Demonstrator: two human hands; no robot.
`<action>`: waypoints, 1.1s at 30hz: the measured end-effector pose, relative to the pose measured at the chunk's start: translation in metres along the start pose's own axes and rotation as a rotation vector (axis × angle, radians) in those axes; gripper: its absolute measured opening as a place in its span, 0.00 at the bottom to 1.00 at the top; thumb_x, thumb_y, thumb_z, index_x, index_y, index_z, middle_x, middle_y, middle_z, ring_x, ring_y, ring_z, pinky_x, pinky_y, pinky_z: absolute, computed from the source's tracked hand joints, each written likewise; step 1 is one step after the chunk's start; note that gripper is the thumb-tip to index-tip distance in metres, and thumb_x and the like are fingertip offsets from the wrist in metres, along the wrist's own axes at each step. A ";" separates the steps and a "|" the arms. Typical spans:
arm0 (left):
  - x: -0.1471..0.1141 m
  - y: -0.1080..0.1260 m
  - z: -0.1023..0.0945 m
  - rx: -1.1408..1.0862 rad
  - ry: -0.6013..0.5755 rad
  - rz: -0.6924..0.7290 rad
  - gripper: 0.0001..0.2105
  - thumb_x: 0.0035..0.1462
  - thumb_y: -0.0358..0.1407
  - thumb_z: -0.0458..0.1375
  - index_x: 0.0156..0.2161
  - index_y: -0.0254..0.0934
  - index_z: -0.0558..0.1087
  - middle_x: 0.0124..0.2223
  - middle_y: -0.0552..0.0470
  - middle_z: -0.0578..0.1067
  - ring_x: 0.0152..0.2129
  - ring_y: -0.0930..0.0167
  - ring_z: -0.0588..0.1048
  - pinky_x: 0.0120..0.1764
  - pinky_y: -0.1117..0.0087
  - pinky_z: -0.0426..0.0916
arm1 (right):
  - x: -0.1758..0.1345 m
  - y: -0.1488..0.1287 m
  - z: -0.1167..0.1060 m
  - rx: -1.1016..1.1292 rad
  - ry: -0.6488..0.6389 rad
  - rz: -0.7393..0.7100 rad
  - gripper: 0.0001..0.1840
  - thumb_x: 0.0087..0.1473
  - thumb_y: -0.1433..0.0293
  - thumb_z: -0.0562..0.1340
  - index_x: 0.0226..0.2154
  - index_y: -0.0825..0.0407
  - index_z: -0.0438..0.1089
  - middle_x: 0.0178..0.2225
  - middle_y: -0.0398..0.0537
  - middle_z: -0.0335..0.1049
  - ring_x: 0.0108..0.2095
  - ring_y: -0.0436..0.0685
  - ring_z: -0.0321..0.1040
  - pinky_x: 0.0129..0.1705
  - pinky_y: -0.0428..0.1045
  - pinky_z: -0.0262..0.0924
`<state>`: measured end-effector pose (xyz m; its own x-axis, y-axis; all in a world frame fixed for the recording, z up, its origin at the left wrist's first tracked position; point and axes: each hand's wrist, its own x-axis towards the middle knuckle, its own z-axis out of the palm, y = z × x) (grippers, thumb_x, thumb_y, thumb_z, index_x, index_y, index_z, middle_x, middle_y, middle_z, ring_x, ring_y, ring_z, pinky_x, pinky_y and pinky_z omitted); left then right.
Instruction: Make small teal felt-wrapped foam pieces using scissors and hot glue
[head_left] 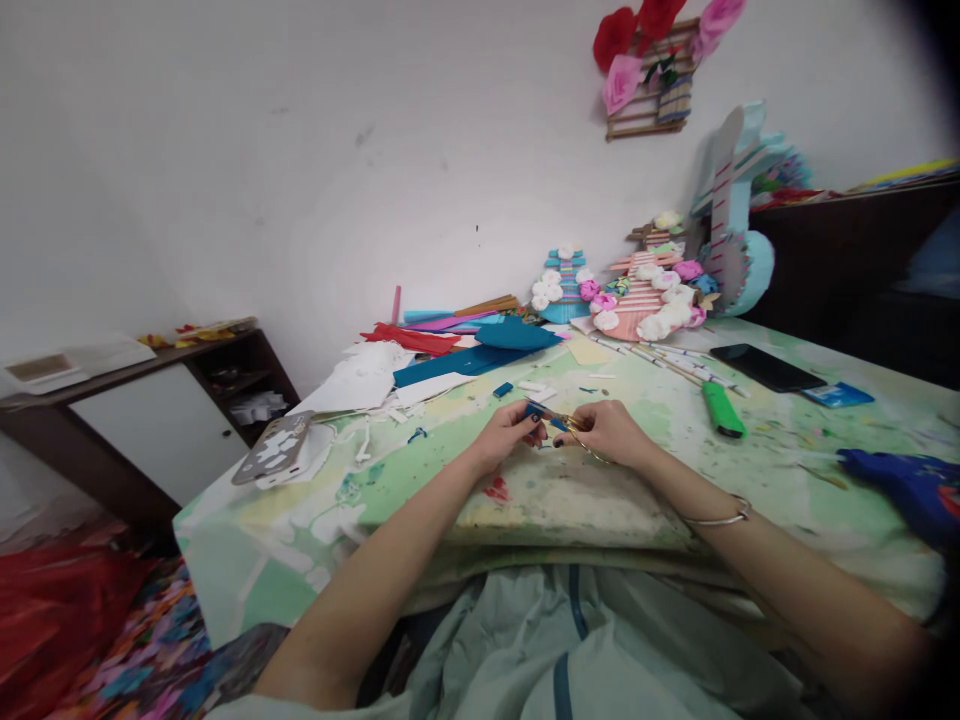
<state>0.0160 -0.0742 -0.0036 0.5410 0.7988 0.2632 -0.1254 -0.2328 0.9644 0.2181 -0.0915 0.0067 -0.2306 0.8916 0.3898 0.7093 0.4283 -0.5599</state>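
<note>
Over the front part of the table, my right hand [609, 430] is closed on a pair of gold-handled scissors [574, 423], whose blades point left. A small piece of dark blue paper [534, 410] is pinched in the fingers of my left hand [506, 438]. The blades meet the paper at my left fingertips; whether they are apart there is too small to tell. Just beyond my hands lie a small folded blue piece [503, 390] and several white paper scraps [536, 387]. Larger blue crepe paper sheets [480, 362] lie farther back.
A green utility knife [722, 410], a black phone [766, 367] and a blue glue gun [904, 485] lie right. Decorated stick boats [646, 295] stand against the wall. White paper [360, 378] and a grey patterned case [274, 448] lie left on the patterned tablecloth [225, 545].
</note>
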 end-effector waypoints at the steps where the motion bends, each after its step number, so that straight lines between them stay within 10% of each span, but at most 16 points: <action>1: 0.000 0.000 0.000 0.000 0.000 0.001 0.19 0.51 0.46 0.61 0.41 0.32 0.72 0.28 0.51 0.72 0.24 0.74 0.69 0.32 0.71 0.64 | 0.000 0.000 0.000 0.000 0.001 0.000 0.27 0.38 0.48 0.66 0.12 0.52 0.61 0.13 0.40 0.57 0.19 0.49 0.52 0.21 0.46 0.41; 33: -0.001 0.003 0.000 0.001 0.003 -0.009 0.16 0.53 0.45 0.60 0.39 0.33 0.71 0.28 0.51 0.72 0.23 0.75 0.69 0.30 0.72 0.64 | 0.001 0.005 -0.004 -0.054 0.122 0.061 0.33 0.45 0.41 0.57 0.12 0.53 0.61 0.12 0.45 0.58 0.19 0.51 0.53 0.23 0.47 0.45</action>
<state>0.0155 -0.0757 -0.0014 0.5393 0.8027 0.2547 -0.1197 -0.2262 0.9667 0.2239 -0.0888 0.0076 -0.1056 0.8898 0.4440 0.7553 0.3621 -0.5462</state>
